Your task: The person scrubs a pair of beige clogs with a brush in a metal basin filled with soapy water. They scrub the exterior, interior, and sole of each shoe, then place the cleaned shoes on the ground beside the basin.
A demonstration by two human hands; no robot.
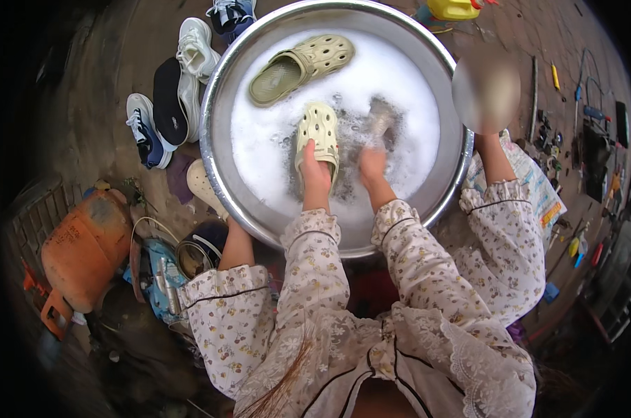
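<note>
A wide metal basin (pixel 454 172) of foamy water stands before me. My left hand (pixel 317 170) grips a pale cream clog (pixel 318 125) by its opening, thumb on top, with the perforated toe pointing away from me. To its right, my right hand (pixel 374 162) is low in the suds; its fingers are blurred and partly under water, so whether they hold anything cannot be told. An olive-green clog (pixel 302 68) floats or rests in the foam at the far side of the basin, its opening facing up.
Sneakers (pixel 150 130) and a black insole (pixel 170 102) lie left of the basin. An orange gas cylinder (pixel 85 245) and an open can (pixel 192 258) are at lower left. A yellow bottle (pixel 451 9) stands beyond the rim; tools (pixel 556 77) are scattered at right.
</note>
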